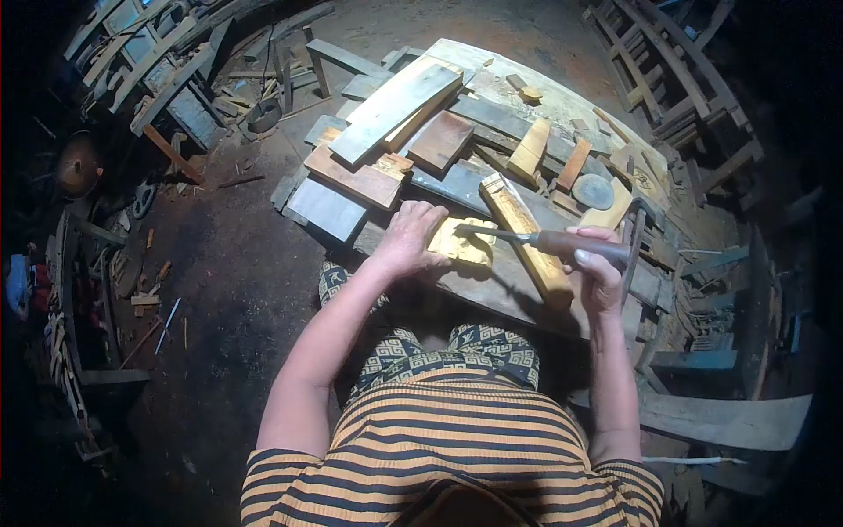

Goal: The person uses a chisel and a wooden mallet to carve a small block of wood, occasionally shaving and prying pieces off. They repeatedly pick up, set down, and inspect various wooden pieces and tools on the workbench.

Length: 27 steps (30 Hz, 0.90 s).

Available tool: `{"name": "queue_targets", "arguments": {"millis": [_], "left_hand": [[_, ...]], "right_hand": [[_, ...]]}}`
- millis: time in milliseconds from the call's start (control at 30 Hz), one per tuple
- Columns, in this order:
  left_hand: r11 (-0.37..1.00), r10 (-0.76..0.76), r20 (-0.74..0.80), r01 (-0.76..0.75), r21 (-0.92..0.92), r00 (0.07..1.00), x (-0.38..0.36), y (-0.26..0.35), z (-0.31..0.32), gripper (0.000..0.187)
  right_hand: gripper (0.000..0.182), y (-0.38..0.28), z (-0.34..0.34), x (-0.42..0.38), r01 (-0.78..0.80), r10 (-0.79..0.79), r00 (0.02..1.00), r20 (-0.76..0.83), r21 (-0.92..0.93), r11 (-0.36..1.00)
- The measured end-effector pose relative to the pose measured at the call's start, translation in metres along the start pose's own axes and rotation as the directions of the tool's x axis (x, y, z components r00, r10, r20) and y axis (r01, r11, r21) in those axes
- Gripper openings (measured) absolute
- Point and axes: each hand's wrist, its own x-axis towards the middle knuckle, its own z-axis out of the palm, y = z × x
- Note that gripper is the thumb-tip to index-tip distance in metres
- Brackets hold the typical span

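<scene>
My left hand point(410, 235) is closed on the left side of a small carved block of yellow wood point(464, 242) lying near the bench's front edge. My right hand point(599, 263) grips the brown handle of a chisel point(562, 242). Its thin dark blade points left, and the tip appears to touch the top of the carved block. Below the chisel, a long squared wooden bar point(525, 237) lies at a slant, right of the block. My fingers partly cover the block's left end and the chisel's handle.
Boards and a long plank point(391, 114) are piled at the bench's left. Behind the bar lie a wooden wedge point(529, 151) and a round grey disc point(594, 191). A dark metal clamp point(634, 241) stands right of my right hand. Wooden frames point(680, 79) line the right side.
</scene>
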Motion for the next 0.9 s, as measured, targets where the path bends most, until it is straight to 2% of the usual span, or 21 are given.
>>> {"name": "queue_targets", "arguments": {"millis": [33,100,133,200,333,400,500,900], "left_hand": [[1.0,-0.012,0.005,0.012,-0.003,1.0,0.0,0.002,-0.001,0.074],[1.0,-0.017,0.009,0.017,0.009,1.0,0.0,0.002,-0.001,0.073],[1.0,-0.023,0.009,0.023,0.017,1.0,0.001,0.002,-0.001,0.073],[1.0,-0.016,0.001,0.016,0.017,1.0,0.002,0.001,0.002,0.072],[0.999,-0.018,-0.012,0.018,0.033,1.0,0.0,0.002,0.002,0.071],[0.999,-0.033,-0.007,0.033,0.024,0.999,0.001,0.003,-0.001,0.071],[0.999,-0.042,-0.005,0.042,0.004,0.999,0.002,0.004,0.0,0.07],[0.999,-0.045,-0.016,0.045,0.022,0.999,0.002,0.001,0.004,0.071]], "right_hand": [[0.037,-0.004,-0.002,0.003,0.086,-0.078,0.994,0.081,-0.106,0.991],[0.038,-0.031,0.011,0.004,0.192,-0.109,0.951,0.29,-0.276,0.942],[0.038,-0.034,0.015,0.007,0.194,-0.111,0.951,0.287,-0.279,0.94],[0.039,-0.039,0.021,0.01,0.242,-0.1,0.913,0.396,-0.326,0.914],[0.039,-0.036,0.023,0.014,0.266,-0.13,0.897,0.423,-0.281,0.922],[0.039,-0.036,0.022,0.015,0.307,-0.133,0.887,0.443,-0.349,0.885],[0.039,-0.037,0.023,0.014,0.267,-0.114,0.903,0.415,-0.334,0.904],[0.038,-0.035,0.023,0.017,0.296,-0.11,0.872,0.477,-0.333,0.895]]}}
